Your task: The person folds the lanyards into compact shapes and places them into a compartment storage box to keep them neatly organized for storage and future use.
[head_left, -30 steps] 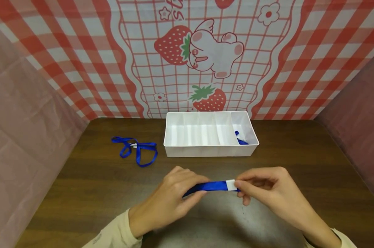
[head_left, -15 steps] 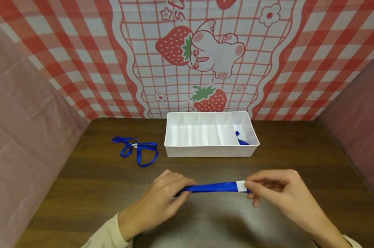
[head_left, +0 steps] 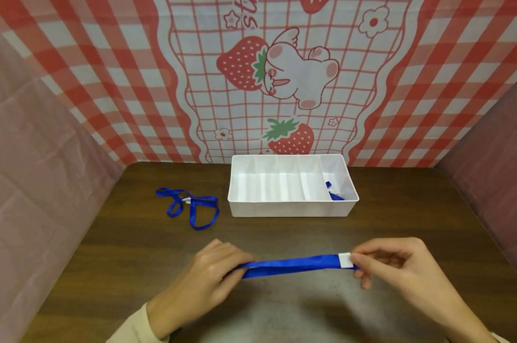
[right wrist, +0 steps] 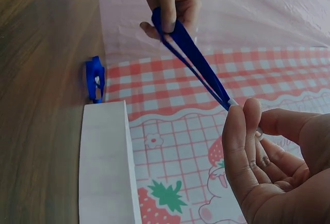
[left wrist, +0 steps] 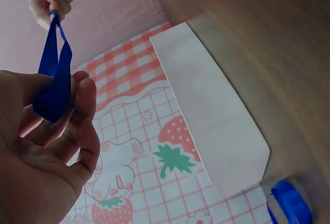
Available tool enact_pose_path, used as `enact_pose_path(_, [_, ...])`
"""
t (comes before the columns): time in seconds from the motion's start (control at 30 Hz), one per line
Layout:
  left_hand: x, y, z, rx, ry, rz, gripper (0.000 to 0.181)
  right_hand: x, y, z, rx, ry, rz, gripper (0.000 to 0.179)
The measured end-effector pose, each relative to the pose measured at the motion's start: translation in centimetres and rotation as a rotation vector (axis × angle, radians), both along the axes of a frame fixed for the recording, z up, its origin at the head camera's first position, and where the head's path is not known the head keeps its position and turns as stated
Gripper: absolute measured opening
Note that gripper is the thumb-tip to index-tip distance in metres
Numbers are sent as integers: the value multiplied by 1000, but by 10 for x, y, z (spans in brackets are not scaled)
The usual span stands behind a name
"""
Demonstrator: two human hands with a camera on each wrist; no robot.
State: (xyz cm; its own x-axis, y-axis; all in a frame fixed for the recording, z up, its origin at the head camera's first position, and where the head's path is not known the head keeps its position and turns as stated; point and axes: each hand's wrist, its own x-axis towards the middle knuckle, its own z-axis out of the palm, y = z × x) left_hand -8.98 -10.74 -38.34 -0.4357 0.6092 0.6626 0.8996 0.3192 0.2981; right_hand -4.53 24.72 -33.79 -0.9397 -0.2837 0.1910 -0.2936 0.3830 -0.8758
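A blue lanyard [head_left: 297,263] is stretched between both hands above the table's front part. My left hand [head_left: 207,274] pinches its looped end between thumb and fingers; in the left wrist view the blue band [left wrist: 55,92] folds over at that thumb. At the other end my right hand [head_left: 397,267] pinches the lanyard beside its white clip piece [head_left: 346,260]. From the right wrist view, two strands of the band [right wrist: 193,59] run apart between the hands, and a bit of metal shows at the right fingers [right wrist: 251,123].
A white divided box [head_left: 293,209] stands at the back of the brown table [head_left: 125,267]. Its rightmost compartment holds a blue item [head_left: 336,196] with some metal. Left of the box lies another blue lanyard [head_left: 204,202], loosely looped. A strawberry-print cloth [head_left: 284,85] hangs behind.
My hands have moved apart, left hand leftward and right hand rightward. More of the lanyard now shows between them, and its two strands have become visible. Box and other lanyard stay put.
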Motion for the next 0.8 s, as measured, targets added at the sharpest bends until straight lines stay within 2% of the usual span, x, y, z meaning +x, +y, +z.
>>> enact_pose_path(0.07, [1,-2,-1,25,-46,-18,12,1,2,-1,2,-3,-2,14])
enact_pose_path(0.13, [3,-3,-2,71,-158,-59,9,1,4,-2,7,-3,-6,14])
enact_pose_path(0.17, [4,-4,-2,100,-224,-82,10,1,5,-3,7,-5,-6,14])
enact_pose_path(0.3, [9,-6,0,212,-581,-194,15,2,9,-5,3,-6,-1,15])
enact_pose_path(0.4, [10,-8,0,222,-779,-246,14,2,11,-6,0,-2,7,16])
enact_pose_path(0.7, [7,-15,-8,163,-1081,-379,15,4,14,-6,17,-23,14,15])
enact_pose_path(0.8, [5,-17,-10,152,-1138,-439,12,5,15,-7,11,-37,29,15])
